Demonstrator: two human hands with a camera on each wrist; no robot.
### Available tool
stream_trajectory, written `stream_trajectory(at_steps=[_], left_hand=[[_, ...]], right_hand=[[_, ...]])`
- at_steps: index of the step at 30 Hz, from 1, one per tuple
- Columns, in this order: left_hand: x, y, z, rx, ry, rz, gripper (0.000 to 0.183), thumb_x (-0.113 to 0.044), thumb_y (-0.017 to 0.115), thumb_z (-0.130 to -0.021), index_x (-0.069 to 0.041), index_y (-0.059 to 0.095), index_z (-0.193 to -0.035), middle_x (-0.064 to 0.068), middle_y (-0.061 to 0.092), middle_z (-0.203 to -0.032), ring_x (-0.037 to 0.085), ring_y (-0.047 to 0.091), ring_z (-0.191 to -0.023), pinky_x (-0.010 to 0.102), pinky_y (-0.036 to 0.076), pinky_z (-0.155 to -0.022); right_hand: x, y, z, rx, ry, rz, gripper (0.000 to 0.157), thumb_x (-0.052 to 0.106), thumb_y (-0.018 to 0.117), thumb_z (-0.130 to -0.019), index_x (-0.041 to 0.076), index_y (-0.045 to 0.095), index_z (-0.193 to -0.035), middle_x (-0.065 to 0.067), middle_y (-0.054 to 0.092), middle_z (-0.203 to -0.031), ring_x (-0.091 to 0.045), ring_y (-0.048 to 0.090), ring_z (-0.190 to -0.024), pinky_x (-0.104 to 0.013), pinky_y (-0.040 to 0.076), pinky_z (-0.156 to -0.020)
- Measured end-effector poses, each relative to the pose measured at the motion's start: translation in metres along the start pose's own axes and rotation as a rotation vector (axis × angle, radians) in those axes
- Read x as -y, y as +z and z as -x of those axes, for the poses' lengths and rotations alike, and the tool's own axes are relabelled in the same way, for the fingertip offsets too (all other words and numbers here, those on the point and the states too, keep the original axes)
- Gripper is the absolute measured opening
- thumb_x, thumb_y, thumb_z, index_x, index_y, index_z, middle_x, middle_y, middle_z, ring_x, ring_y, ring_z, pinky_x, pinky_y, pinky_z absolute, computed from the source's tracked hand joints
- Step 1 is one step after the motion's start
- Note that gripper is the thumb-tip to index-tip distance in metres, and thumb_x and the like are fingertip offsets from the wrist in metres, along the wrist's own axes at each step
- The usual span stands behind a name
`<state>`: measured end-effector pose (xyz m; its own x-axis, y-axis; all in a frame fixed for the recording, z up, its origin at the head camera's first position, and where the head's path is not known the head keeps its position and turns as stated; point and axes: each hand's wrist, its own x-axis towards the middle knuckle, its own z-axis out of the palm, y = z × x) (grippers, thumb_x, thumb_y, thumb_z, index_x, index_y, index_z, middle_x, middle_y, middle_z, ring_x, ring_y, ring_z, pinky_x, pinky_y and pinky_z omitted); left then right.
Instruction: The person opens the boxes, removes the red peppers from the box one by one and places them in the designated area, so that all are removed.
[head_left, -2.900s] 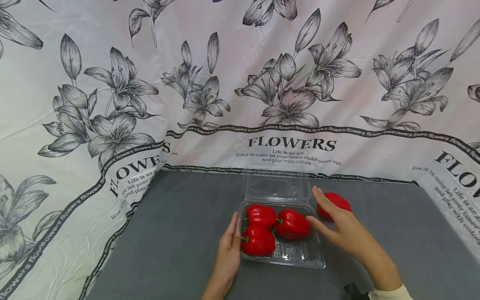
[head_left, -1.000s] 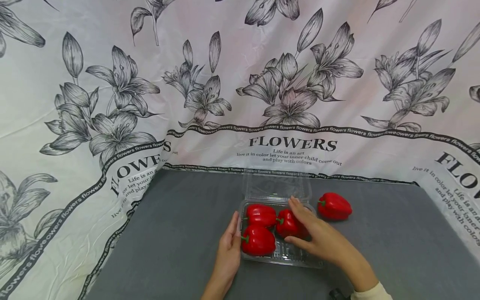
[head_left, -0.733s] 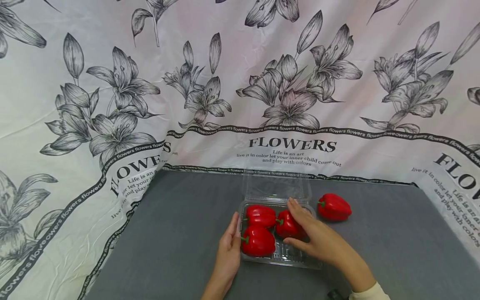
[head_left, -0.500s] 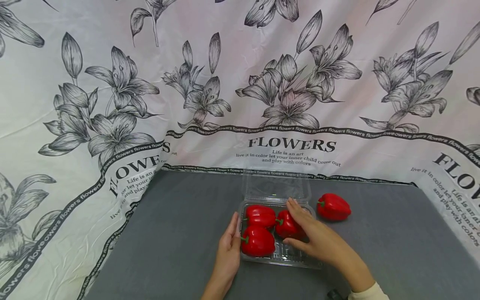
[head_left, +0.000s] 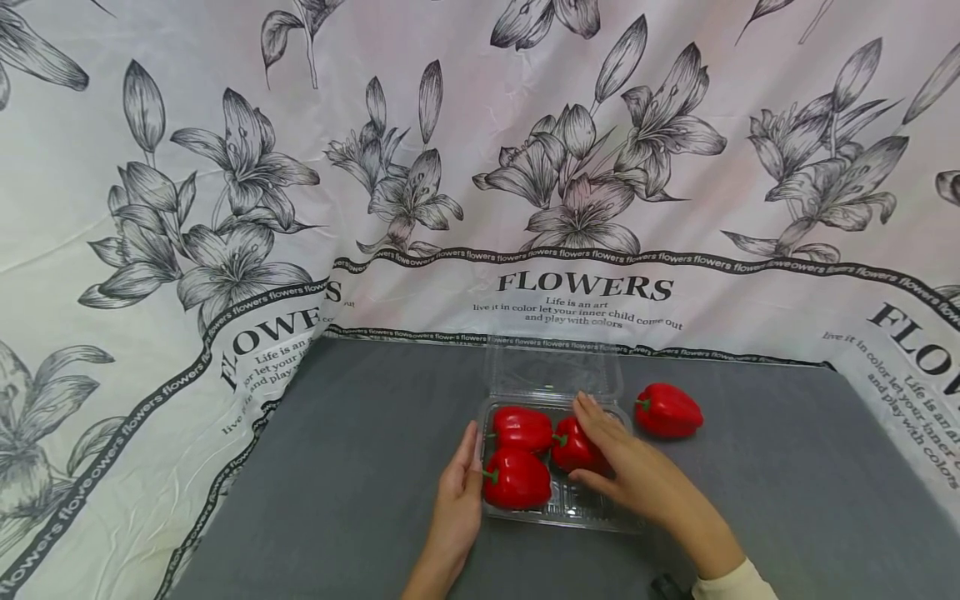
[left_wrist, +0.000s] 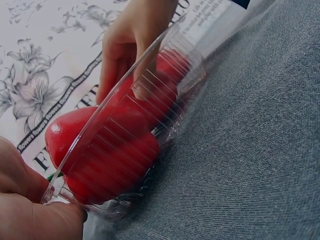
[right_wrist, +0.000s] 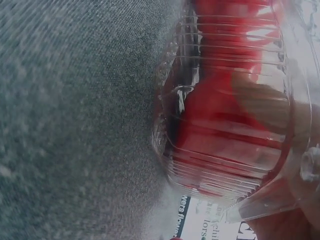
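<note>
A clear plastic clamshell container (head_left: pixel 564 520) lies with its lid (head_left: pixel 553 373) folded back. Two red bell peppers with green stems, a rear one (head_left: pixel 522 429) and a front one (head_left: pixel 517 481), sit in its left half. My left hand (head_left: pixel 457 490) holds the left side; in the left wrist view the thumb and fingers (left_wrist: pixel 47 220) pinch the rim. My right hand (head_left: pixel 637 468) grips a third bell pepper (head_left: pixel 573 447) in the right half, thumb in front and fingers behind. That hand covers much of this pepper. The right wrist view shows it through the container wall (right_wrist: pixel 230 165).
Another red bell pepper (head_left: pixel 670 411) lies on the grey tabletop (head_left: pixel 360 467), right of the container. A flower-printed cloth (head_left: pixel 405 292) hangs behind and at the sides. A small black object (head_left: pixel 667 587) shows near my right sleeve (head_left: pixel 735 583).
My right hand has moved left from the container's right edge onto the right-hand bell pepper inside and now holds it. The left hand and the other bell peppers have stayed put.
</note>
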<state>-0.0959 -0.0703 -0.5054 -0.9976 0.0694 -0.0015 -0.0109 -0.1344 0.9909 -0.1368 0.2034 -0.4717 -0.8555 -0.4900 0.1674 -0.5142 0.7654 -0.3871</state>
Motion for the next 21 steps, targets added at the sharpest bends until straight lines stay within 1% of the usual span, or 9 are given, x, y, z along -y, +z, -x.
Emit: stream_trajectory(at_steps=[3, 8, 13, 16, 21], left_hand=[[0.0007, -0.0002, -0.0005, 0.002, 0.006, -0.001, 0.057, -0.001, 0.036, -0.113, -0.004, 0.02, -0.168, 0.01, 0.02, -0.175, 0.025, 0.016, -0.162, 0.037, 0.018, -0.126], [0.001, -0.0006, -0.0015, 0.001, 0.008, -0.008, 0.058, -0.001, 0.036, -0.113, -0.004, 0.02, -0.169, 0.008, 0.02, -0.176, 0.023, 0.017, -0.162, 0.033, 0.02, -0.125], [0.001, -0.0002, -0.0026, 0.002, 0.0, -0.001, 0.058, -0.002, 0.037, -0.114, -0.006, 0.021, -0.169, 0.005, 0.021, -0.176, 0.02, 0.018, -0.162, 0.03, 0.022, -0.125], [0.0019, -0.0002, -0.0034, -0.002, -0.007, 0.002, 0.058, -0.002, 0.038, -0.114, -0.007, 0.021, -0.169, 0.004, 0.021, -0.175, 0.02, 0.019, -0.161, 0.031, 0.022, -0.125], [0.004, -0.0007, -0.0028, -0.002, -0.003, -0.006, 0.058, 0.0, 0.036, -0.113, -0.004, 0.021, -0.168, 0.01, 0.02, -0.175, 0.025, 0.017, -0.162, 0.035, 0.019, -0.125]], right_hand=[[-0.0003, 0.001, -0.0006, -0.016, -0.017, 0.025, 0.102, 0.035, 0.09, -0.086, 0.006, 0.032, -0.166, -0.013, 0.032, -0.171, -0.033, 0.033, -0.157, -0.053, 0.037, -0.121], [-0.0006, 0.0023, -0.0022, -0.052, -0.049, 0.065, 0.103, 0.031, 0.093, -0.083, 0.004, 0.036, -0.164, -0.017, 0.035, -0.169, -0.036, 0.038, -0.154, -0.056, 0.041, -0.118], [-0.001, 0.0026, -0.0034, -0.069, -0.047, 0.093, 0.104, 0.03, 0.095, -0.08, 0.004, 0.037, -0.164, -0.017, 0.037, -0.168, -0.038, 0.04, -0.153, -0.057, 0.048, -0.112], [-0.0008, 0.0032, -0.0041, -0.063, -0.033, 0.102, 0.104, 0.03, 0.095, -0.08, 0.004, 0.038, -0.164, -0.016, 0.037, -0.169, -0.038, 0.04, -0.153, -0.057, 0.05, -0.11], [0.0008, 0.0045, -0.0045, -0.051, -0.035, 0.123, 0.103, 0.031, 0.095, -0.08, 0.004, 0.04, -0.162, -0.017, 0.037, -0.168, -0.038, 0.041, -0.152, -0.056, 0.052, -0.109]])
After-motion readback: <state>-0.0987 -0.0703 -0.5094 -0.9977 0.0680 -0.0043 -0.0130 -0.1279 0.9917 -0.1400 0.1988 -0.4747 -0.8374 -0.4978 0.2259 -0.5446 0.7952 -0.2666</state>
